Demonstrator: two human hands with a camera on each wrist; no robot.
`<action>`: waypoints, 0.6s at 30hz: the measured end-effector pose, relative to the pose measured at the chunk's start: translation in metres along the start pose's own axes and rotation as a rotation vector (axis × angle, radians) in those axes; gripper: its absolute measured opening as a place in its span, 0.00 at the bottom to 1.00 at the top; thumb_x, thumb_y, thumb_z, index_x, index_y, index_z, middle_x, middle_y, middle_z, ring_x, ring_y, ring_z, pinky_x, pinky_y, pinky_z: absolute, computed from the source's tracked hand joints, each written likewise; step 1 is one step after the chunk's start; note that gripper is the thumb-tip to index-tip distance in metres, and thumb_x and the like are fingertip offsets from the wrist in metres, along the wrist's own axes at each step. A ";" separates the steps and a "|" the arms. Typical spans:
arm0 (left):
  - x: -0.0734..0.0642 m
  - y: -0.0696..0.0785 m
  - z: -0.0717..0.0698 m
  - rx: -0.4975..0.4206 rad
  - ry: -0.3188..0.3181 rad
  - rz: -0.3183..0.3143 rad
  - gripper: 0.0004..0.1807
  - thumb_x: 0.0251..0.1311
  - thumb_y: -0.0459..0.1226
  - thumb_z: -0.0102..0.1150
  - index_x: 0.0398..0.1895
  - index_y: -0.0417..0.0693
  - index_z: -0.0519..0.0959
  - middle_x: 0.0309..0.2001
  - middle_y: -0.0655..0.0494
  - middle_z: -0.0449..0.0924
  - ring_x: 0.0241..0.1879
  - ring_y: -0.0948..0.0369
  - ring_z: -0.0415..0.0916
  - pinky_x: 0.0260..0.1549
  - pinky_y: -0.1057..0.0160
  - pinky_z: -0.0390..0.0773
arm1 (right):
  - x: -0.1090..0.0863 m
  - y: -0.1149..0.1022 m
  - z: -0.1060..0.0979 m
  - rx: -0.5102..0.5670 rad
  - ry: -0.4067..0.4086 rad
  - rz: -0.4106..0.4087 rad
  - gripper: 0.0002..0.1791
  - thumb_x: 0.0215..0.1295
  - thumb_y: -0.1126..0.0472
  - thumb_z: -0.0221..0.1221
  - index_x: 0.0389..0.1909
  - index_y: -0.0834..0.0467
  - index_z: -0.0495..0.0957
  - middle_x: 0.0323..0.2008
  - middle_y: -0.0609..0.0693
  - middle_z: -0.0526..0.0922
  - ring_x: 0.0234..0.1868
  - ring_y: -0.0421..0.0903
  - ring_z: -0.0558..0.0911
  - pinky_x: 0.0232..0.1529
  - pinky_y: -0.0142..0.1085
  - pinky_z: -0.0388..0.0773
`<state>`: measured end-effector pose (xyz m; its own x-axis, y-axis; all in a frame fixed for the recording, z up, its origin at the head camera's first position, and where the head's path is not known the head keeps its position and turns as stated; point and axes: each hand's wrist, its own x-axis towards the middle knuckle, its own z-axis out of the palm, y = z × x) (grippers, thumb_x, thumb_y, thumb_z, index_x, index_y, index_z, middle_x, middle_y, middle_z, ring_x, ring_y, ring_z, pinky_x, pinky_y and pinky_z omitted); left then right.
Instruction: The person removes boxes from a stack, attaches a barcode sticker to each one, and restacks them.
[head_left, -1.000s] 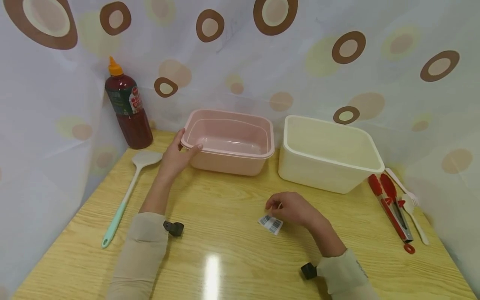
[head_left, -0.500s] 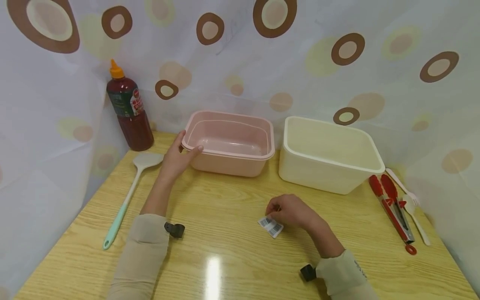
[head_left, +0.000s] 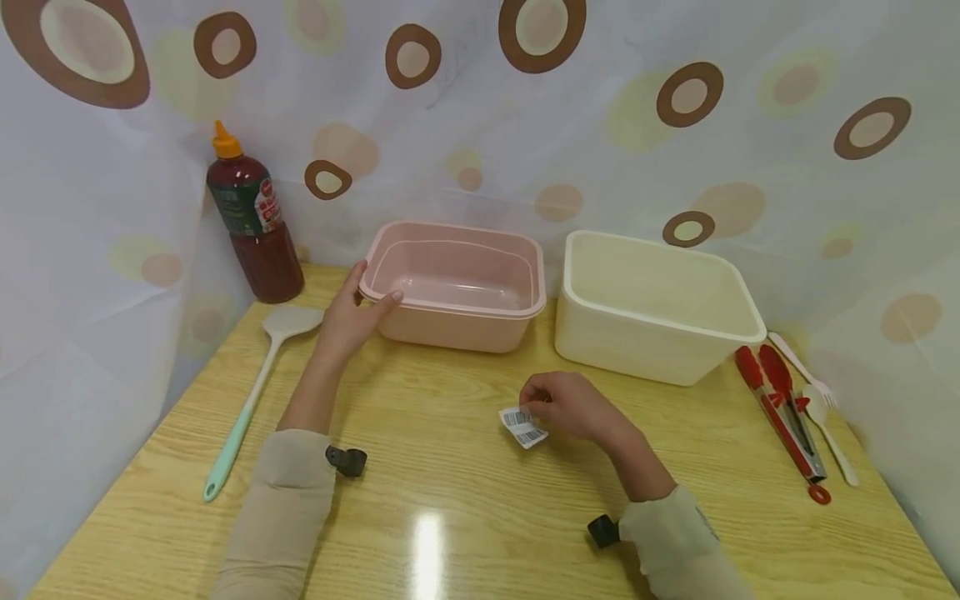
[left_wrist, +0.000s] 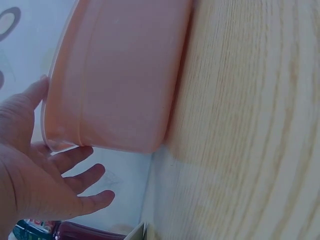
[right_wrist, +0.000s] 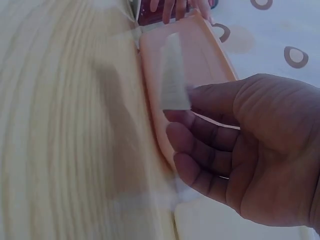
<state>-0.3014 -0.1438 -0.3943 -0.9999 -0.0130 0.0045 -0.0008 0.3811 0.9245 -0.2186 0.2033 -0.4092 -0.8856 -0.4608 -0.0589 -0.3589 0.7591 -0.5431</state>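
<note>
In the head view my left hand (head_left: pixel 348 321) holds the near left corner of a pink plastic bin (head_left: pixel 457 329), thumb on the front rim and fingers along the left side. The left wrist view shows the thumb (left_wrist: pixel 37 91) at the rim of the bin (left_wrist: pixel 120 75), with the lower fingers spread below. Over the wooden table, my right hand (head_left: pixel 566 408) pinches a small white barcode label (head_left: pixel 522 427) between thumb and forefinger. That label (right_wrist: pixel 172 75) is blurred and edge-on in the right wrist view, the other fingers of the hand (right_wrist: pixel 265 150) loosely bent.
A cream bin (head_left: pixel 622 346) stands right of the pink one. Red-handled tongs (head_left: pixel 780 417), a white spoon (head_left: pixel 828 433) and a pink fork (head_left: pixel 802 362) lie at the right edge. A sauce bottle (head_left: pixel 255 225) and a spatula (head_left: pixel 251 400) are at the left.
My right hand has shifted slightly left and away from me, carrying the barcode label. My left hand keeps its place on the pink bin.
</note>
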 end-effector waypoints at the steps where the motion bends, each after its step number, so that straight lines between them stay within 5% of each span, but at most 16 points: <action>1: 0.000 0.000 0.000 0.001 -0.002 -0.002 0.51 0.65 0.58 0.62 0.83 0.66 0.43 0.82 0.50 0.46 0.81 0.47 0.48 0.76 0.43 0.54 | 0.002 -0.002 0.000 0.010 0.010 0.001 0.02 0.69 0.61 0.62 0.36 0.52 0.83 0.32 0.44 0.83 0.33 0.40 0.77 0.37 0.34 0.76; 12: -0.002 -0.001 0.001 0.079 0.017 -0.007 0.57 0.61 0.65 0.61 0.83 0.70 0.35 0.83 0.49 0.42 0.81 0.43 0.43 0.76 0.38 0.50 | 0.027 -0.026 -0.004 0.134 0.122 0.004 0.03 0.71 0.60 0.61 0.38 0.53 0.83 0.33 0.48 0.84 0.32 0.43 0.78 0.32 0.35 0.76; 15: -0.005 0.008 -0.002 0.133 0.121 0.057 0.56 0.62 0.62 0.62 0.84 0.62 0.39 0.82 0.46 0.47 0.80 0.41 0.48 0.76 0.39 0.53 | 0.031 -0.030 -0.006 0.145 0.163 -0.009 0.05 0.71 0.59 0.61 0.39 0.55 0.84 0.34 0.52 0.86 0.31 0.43 0.80 0.31 0.35 0.77; 18: -0.011 0.023 -0.003 0.129 0.280 0.162 0.48 0.63 0.56 0.65 0.81 0.54 0.55 0.77 0.43 0.62 0.75 0.42 0.60 0.73 0.41 0.61 | 0.033 -0.033 -0.009 0.157 0.203 -0.014 0.06 0.71 0.59 0.61 0.41 0.57 0.84 0.35 0.54 0.87 0.31 0.44 0.82 0.32 0.35 0.79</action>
<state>-0.2900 -0.1378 -0.3718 -0.9446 -0.1889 0.2683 0.1382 0.5126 0.8474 -0.2382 0.1673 -0.3858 -0.9276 -0.3570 0.1102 -0.3353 0.6652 -0.6672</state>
